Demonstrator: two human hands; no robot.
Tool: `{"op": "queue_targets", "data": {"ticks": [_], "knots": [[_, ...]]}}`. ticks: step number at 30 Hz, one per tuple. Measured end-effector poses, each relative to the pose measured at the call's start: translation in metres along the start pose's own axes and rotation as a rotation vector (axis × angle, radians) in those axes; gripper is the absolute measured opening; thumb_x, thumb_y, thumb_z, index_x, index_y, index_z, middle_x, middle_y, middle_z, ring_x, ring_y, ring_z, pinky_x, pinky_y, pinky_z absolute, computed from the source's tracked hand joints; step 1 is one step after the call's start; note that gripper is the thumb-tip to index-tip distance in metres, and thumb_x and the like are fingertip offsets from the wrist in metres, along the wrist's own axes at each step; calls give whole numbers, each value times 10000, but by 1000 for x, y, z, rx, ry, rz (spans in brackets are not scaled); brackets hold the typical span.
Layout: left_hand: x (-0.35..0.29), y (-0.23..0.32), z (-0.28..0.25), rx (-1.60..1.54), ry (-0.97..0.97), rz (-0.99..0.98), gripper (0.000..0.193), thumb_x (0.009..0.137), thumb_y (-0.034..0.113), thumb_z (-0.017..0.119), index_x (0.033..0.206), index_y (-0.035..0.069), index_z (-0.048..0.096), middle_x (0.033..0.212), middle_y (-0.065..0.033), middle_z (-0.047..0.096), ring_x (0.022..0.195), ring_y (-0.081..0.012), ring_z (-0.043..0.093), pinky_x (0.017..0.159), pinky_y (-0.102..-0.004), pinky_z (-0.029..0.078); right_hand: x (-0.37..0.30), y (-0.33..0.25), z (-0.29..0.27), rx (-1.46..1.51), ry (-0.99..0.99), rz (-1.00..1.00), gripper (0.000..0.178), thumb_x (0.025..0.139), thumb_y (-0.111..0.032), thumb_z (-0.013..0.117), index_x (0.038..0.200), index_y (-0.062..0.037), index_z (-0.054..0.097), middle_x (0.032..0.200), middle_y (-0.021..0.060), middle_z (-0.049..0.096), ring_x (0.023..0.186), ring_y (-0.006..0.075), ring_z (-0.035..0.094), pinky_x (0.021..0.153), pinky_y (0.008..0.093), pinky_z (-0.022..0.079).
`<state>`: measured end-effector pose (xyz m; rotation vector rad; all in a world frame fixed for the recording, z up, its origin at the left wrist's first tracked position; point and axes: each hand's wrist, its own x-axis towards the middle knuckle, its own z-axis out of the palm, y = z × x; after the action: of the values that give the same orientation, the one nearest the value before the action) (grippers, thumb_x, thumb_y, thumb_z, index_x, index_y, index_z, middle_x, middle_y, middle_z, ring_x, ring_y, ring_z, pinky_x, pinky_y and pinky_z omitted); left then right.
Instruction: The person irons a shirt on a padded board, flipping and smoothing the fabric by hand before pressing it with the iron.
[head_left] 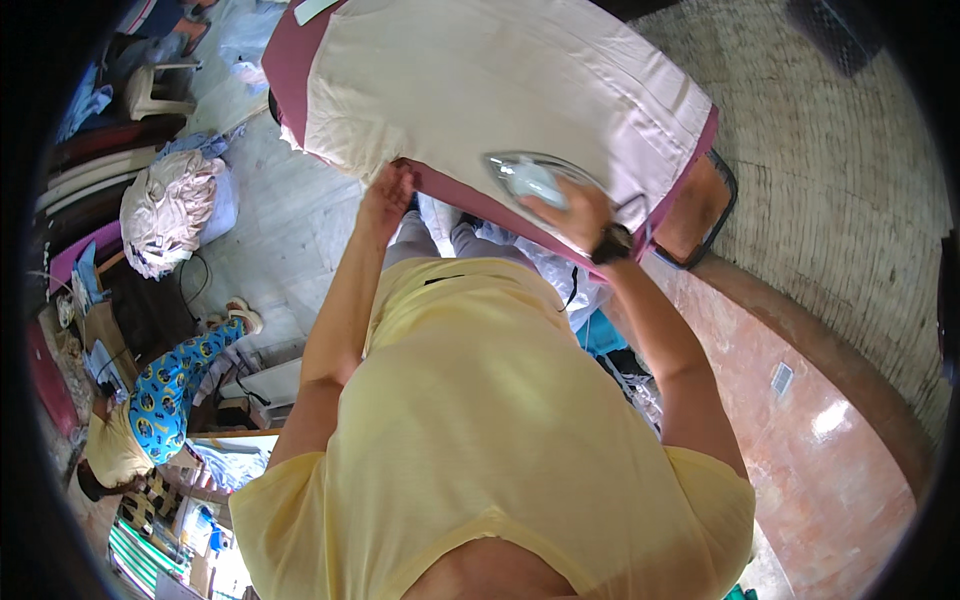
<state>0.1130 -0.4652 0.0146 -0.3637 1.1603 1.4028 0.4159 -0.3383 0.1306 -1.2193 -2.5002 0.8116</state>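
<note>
A cream cloth (470,85) lies spread over a maroon-covered ironing board (468,203), with wrinkles at its left end and a smoother right part. My right hand (580,212) is wrapped round the handle of a clothes iron (532,180). The iron rests on the cloth by the near edge, its pointed tip toward the left; hand and iron are slightly blurred. At the board's near left edge, my left hand (385,200) has its fingers closed at the gathered border of the cloth. Part of that grip is hidden.
A metal-framed rest (707,215) juts from the board's right end. Pale crumpled cloth (172,212) is heaped on the left, below a plastic stool (160,92). Another person (165,405) in patterned blue trousers is at the lower left. A curved stone ledge (800,400) runs along the right.
</note>
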Motion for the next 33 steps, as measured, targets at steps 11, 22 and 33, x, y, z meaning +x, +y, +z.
{"op": "queue_targets", "data": {"ticks": [11,22,33], "knots": [[28,-9,23,5,238,187,203,885,316,706,943,136,633,931,32,624,792,-115,592,686,-220,432,41,-39,30,-97,-136,8,607,865,-629,534,917,-51,710,710,190,672,687,376,670,656,467,541],[30,-20,46,118,110,243,96,909,193,681,907,125,612,862,25,624,740,-86,575,634,-260,467,-56,100,-25,-180,-54,-123,388,985,-325,468,749,-112,691,589,104,633,527,299,624,545,439,517],[8,-19,58,95,132,328,96,882,116,696,850,68,619,711,17,598,600,-89,532,566,-232,421,4,-34,53,-237,-155,23,455,983,-336,412,731,-81,693,660,196,654,630,385,666,601,530,529]]}}
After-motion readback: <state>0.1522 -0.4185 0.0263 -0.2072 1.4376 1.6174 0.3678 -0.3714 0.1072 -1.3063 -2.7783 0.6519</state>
